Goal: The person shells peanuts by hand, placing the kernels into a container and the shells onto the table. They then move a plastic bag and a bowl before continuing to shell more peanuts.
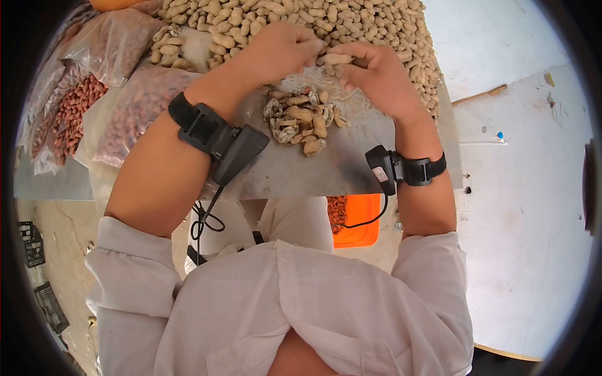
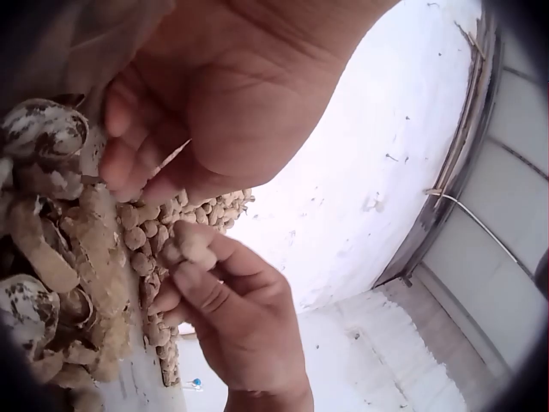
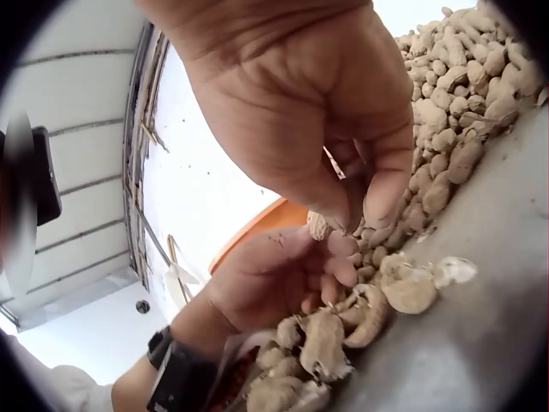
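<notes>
My right hand (image 1: 382, 78) pinches an unshelled peanut (image 1: 337, 59) between thumb and forefinger; in the left wrist view, its rounded end pokes out at the fingertips. Beside it, my left hand (image 1: 282, 53) is loosely bent, thumb near the fingers, its tips close to the held peanut. Nothing shows between the left fingers (image 2: 120, 163) in the left wrist view. Both hands are over the table's far part, at the front edge of a big heap of unshelled peanuts (image 1: 351, 22). Below them lies a small pile of cracked, emptied shells (image 1: 298, 119).
Clear plastic bags of red shelled peanuts (image 1: 78, 113) stand on the left of the metal table (image 1: 326, 178). Under its near edge is an orange tub (image 1: 367, 225) with reddish contents. Black crates (image 1: 50, 307) lie on the floor at left. Cables hang from both wrist cameras.
</notes>
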`<state>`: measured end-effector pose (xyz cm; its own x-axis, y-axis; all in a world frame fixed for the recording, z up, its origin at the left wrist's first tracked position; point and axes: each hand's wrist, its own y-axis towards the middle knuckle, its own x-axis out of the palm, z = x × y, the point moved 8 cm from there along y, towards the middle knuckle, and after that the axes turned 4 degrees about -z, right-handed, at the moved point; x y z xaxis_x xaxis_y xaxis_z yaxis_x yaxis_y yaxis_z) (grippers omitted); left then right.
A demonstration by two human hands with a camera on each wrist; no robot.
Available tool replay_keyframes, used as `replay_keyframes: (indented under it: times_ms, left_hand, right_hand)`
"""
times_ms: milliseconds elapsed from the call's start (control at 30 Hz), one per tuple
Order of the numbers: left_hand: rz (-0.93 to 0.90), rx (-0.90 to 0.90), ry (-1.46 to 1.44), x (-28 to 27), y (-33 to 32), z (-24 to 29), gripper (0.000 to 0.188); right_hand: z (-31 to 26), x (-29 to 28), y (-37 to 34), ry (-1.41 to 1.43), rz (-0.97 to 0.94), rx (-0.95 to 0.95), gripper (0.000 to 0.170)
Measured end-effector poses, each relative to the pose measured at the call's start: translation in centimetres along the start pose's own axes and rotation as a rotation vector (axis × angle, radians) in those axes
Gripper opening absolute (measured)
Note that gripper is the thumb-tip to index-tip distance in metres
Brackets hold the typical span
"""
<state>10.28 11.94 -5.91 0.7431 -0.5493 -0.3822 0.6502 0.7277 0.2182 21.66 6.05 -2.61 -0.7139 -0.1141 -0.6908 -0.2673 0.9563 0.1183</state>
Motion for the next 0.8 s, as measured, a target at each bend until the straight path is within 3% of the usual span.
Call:
replay_keyframes:
  times_ms: [167, 300, 467, 600, 700, 800]
  left_hand:
    - [0.131, 0.016, -0.181, -1.4, -0.1, -0.2, 0.027]
    - [0.112, -0.012, -0.143, -1.1, 0.1, -0.7, 0.026]
    - [-0.013, 0.139, -0.091, 1.0, 0.2, 0.5, 0.025]
    - [0.038, 0.158, -0.084, 0.9, 0.4, 0.5, 0.025]
    - [0.109, 0.114, -0.217, 0.4, -0.1, 1.4, 0.020]
    - [0.129, 0.174, -0.287, 0.1, 0.1, 1.0, 0.021]
  right_hand:
    - [-0.1, 1.5, 1.1, -0.010, -0.113, -0.003, 0.019]
    - [1.3, 2.0, 1.1, -0.031, -0.180, 0.035, 0.018]
    - [2.9, 0.2, 1.1, 0.214, -0.004, -0.015, 0.018]
    - [3.4, 0.5, 1.3, 0.361, 0.042, -0.021, 0.021]
    - [3.5, 0.6, 1.4, 0.631, 0.086, -0.052, 0.023]
    - [4.2, 0.9, 1.3, 1.160, 0.086, -0.003, 0.025]
